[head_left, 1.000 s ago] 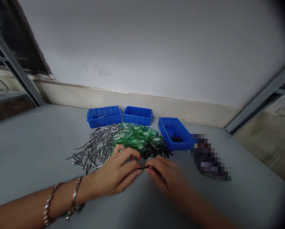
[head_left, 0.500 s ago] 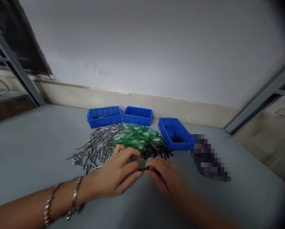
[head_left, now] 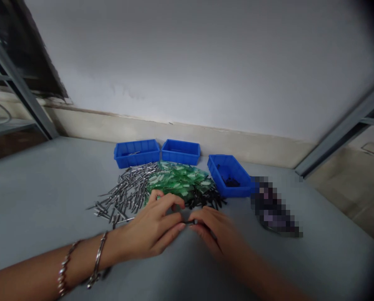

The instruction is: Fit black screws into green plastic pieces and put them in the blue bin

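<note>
**Hands closer together on the dark part**

We have the dark part (head_left: 190, 222) just below the centre of the frame, lying nearly level between our two hands. Our right hand (head_left: 221, 236) pinches its right end between thumb and bent forefinger; our left hand (head_left: 152, 228) has thumb and finger closed on the other end. What has just changed is slight: our right fingertips have edged toward the left ones, so less of the part shows between them. Our left hand has hardly moved. To us that looks like a small adjustment of grip, with the part kept in both hands; its finer shape is too small and blurred to tell.

Around us nothing seems to have shifted. The rods (head_left: 132, 192) spread left of centre, the green pieces (head_left: 177, 179) are heaped in the middle, and the black pieces (head_left: 207, 198) lie at that heap's lower right. Beyond them stand the left bin (head_left: 138, 160), with a few rods inside, the middle bin (head_left: 180, 158), and the right bin (head_left: 238, 192), holding some dark bits. A pixelated thing (head_left: 274, 213) lies at the right; we cannot tell what it is.
</note>
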The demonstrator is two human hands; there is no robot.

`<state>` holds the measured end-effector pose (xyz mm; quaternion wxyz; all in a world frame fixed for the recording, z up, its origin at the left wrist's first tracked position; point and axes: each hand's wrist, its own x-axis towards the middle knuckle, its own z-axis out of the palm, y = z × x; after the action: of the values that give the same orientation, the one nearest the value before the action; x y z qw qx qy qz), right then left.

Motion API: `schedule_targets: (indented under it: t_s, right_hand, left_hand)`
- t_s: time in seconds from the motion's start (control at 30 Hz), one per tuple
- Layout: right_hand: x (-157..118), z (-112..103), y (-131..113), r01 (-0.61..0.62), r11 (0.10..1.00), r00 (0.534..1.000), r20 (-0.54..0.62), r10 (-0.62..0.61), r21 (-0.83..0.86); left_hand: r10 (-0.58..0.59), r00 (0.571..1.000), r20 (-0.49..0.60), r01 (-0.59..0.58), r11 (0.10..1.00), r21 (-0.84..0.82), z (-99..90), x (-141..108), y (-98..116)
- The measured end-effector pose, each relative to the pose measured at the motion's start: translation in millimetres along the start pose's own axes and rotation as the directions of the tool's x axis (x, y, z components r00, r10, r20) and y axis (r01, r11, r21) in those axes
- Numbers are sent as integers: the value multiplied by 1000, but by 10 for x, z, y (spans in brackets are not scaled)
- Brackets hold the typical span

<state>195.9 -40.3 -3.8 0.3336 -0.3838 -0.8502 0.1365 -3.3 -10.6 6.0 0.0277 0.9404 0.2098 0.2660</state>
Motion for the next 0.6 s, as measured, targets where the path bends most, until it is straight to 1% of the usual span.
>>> schedule_targets:
  t_s: [0.07, 0.3, 0.43, 0.6]
  right_hand:
    - [-4, 3, 3, 6, 1000, 1000, -6, -6, 3]
    - [-4, -13, -15, -53, 998, 998, 23, 53, -22]
    - [4, -23, -17, -46, 998, 999, 0, 46, -35]
    - [8, -30, -23, -57, 997, 998, 20, 58, -43]
  left_hand:
    - [0, 1000, -10, 0, 1000, 2, 6, 0, -3]
    - [9, 999, -48, -8, 1000, 16, -9, 4, 12]
    - [20, 997, -69, -18, 1000, 24, -4, 2, 13]
    - [16, 998, -61, -15, 1000, 23, -13, 0, 25]
